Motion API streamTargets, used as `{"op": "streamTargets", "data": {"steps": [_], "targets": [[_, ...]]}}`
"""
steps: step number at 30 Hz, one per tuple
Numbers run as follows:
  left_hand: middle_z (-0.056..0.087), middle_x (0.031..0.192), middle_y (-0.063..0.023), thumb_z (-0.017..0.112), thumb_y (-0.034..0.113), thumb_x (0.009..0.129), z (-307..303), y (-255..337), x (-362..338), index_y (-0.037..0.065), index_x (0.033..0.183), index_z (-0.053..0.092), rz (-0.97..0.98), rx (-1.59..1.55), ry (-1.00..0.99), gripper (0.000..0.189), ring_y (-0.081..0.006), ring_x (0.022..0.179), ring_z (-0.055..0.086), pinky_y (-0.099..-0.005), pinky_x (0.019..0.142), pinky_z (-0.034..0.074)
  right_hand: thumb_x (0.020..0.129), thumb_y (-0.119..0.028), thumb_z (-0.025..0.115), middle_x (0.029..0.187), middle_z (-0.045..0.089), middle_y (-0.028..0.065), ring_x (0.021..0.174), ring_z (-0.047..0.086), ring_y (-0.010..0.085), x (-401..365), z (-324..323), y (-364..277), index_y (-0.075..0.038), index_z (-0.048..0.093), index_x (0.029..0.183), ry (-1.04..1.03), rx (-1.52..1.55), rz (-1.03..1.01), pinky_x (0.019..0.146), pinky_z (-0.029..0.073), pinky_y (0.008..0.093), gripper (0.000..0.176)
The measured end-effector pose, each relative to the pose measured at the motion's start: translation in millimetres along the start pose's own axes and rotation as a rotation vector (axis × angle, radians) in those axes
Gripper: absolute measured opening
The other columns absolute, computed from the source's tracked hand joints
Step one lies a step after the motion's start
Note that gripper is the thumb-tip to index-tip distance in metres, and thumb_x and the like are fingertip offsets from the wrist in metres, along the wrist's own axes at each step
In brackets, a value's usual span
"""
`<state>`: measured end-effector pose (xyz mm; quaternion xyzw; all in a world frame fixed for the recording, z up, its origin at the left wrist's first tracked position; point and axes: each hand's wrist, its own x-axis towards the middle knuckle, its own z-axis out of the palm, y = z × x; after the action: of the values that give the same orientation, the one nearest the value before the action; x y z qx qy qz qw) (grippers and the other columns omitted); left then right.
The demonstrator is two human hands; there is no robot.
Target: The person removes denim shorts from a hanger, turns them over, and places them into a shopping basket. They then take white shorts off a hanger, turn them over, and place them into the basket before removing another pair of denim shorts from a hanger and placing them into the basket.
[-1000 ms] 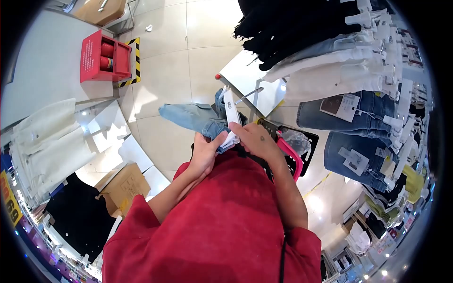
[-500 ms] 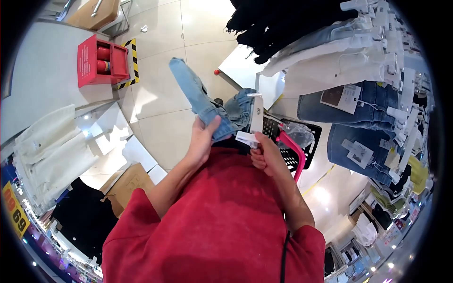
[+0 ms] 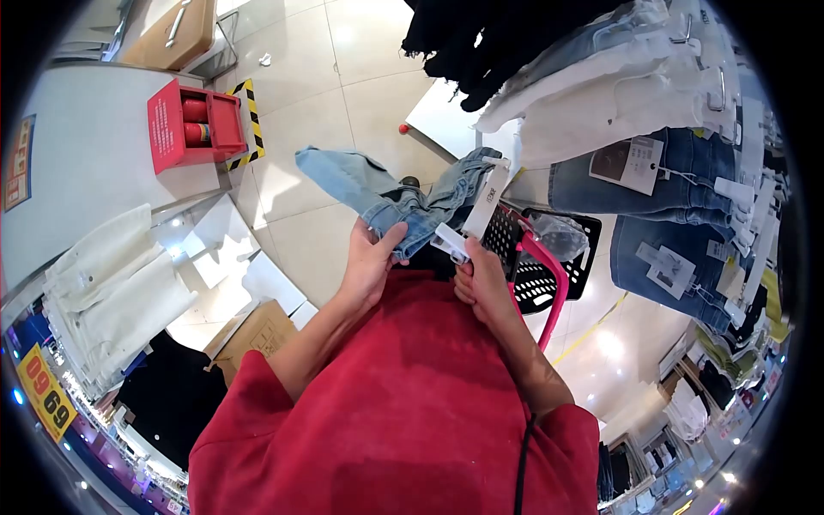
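Note:
Light blue jeans [image 3: 369, 190] hang in front of my body in the middle of the view, one part stretching up and left. My left hand [image 3: 371, 262] grips their near edge, thumb on top of the fabric. A white clip hanger [image 3: 486, 202] runs along the right side of the jeans, with its far clip at their upper right edge. My right hand [image 3: 482, 281] is closed on the hanger's near clip [image 3: 451, 241], close to the jeans' edge. Whether this clip bites the fabric cannot be told.
A black basket [image 3: 586, 257] with a pink handle [image 3: 558, 287] stands right of my hands. Hanging jeans [image 3: 639, 184] and white trousers [image 3: 614, 107] line the right. A red extinguisher box [image 3: 169, 129] is at upper left, white garments [image 3: 107, 296] and a cardboard box [image 3: 257, 336] at left.
The jeans' left part has swung lower and spread wider. The hanger has tilted to the right, and its near clip has turned. Both hands keep their hold, and the surroundings have shifted slightly in view.

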<state>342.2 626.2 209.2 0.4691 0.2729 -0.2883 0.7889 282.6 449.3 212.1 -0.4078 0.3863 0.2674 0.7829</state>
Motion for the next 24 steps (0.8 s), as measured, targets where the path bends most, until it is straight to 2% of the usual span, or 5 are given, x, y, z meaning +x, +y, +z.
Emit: {"op": "streamTargets", "data": {"steps": [10, 13, 17, 18, 24], "targets": [[0.053, 0.111, -0.007, 0.06, 0.008, 0.087, 19.6, -4.7, -14.8, 0.005, 0.124, 0.033, 0.042, 0.24, -0.101, 0.046, -0.0131, 0.088, 0.059, -0.0261, 0.061, 0.056, 0.093, -0.041, 0.044, 0.047, 0.037, -0.0017, 0.034, 0.031, 0.0088, 10.0, 2.0, -2.7, -0.011, 0.041, 0.062, -0.081, 0.049, 0.04, 0.033, 0.024, 0.024, 0.044], [0.053, 0.112, -0.0086, 0.06, 0.007, 0.087, 21.2, -3.9, -12.0, 0.005, 0.125, 0.031, 0.008, 0.216, -0.105, 0.047, -0.0155, 0.09, 0.059, -0.028, 0.064, 0.057, 0.091, -0.046, 0.044, 0.05, 0.043, 0.0004, 0.036, 0.037, 0.0105, 17.8, -0.8, -10.2, -0.01, 0.048, 0.068, 0.004, -0.189, 0.041, 0.034, 0.026, 0.0236, 0.043], [0.052, 0.112, -0.007, 0.061, 0.01, 0.088, 21.5, -23.8, -6.2, 0.007, 0.126, 0.032, -0.007, 0.154, -0.148, 0.048, -0.0152, 0.092, 0.059, -0.0276, 0.067, 0.056, 0.088, -0.05, 0.045, 0.069, 0.057, 0.0026, 0.054, 0.053, 0.0171, 30.2, 1.3, -20.1, -0.012, 0.055, 0.088, -0.021, 0.084, 0.28, 0.055, 0.044, 0.0331, 0.04], [0.052, 0.112, -0.0073, 0.061, 0.01, 0.088, 22.8, -23.8, -6.4, 0.007, 0.126, 0.032, -0.023, 0.171, -0.162, 0.048, -0.0153, 0.091, 0.059, -0.0276, 0.067, 0.056, 0.088, -0.046, 0.047, 0.081, 0.06, 0.0023, 0.063, 0.057, 0.0201, 39.0, -8.6, -13.6, -0.014, 0.055, 0.095, -0.081, 0.107, 0.276, 0.066, 0.046, 0.0408, 0.034], [0.058, 0.096, -0.0085, 0.06, 0.012, 0.088, 6.8, -17.9, -0.4, 0.005, 0.121, 0.038, -0.134, 0.389, -0.25, 0.04, -0.0146, 0.074, 0.062, -0.0265, 0.064, 0.055, 0.088, -0.034, 0.049, 0.088, 0.061, 0.0092, 0.069, 0.06, 0.0243, 58.2, -27.3, 9.6, -0.007, 0.055, 0.105, -0.023, 0.029, 0.172, 0.064, 0.055, 0.0433, 0.033]]}}
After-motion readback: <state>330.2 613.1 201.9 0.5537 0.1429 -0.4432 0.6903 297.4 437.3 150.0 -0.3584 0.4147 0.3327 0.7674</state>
